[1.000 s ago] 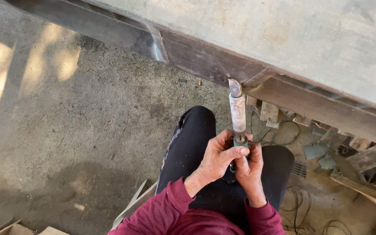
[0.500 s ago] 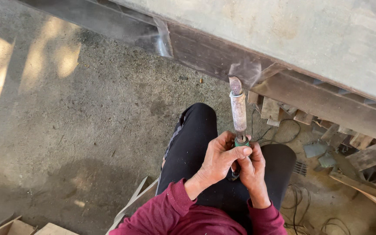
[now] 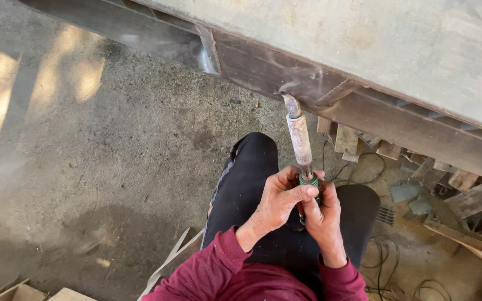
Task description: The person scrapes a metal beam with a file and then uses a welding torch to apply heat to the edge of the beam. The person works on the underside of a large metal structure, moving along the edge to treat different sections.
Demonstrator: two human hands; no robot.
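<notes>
Since a moment ago both hands have eased slightly lower over the knees, and smoke now drifts off the steel beam (image 3: 263, 61) above the tool's tip. Left hand (image 3: 279, 202) and right hand (image 3: 323, 214) stay clenched on the welding torch (image 3: 299, 136), which points up at the beam, so the work looks paused

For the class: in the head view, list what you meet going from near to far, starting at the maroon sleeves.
Maroon sleeves → left hand and right hand → green grip → tool's long barrel → dark steel beam.
</notes>
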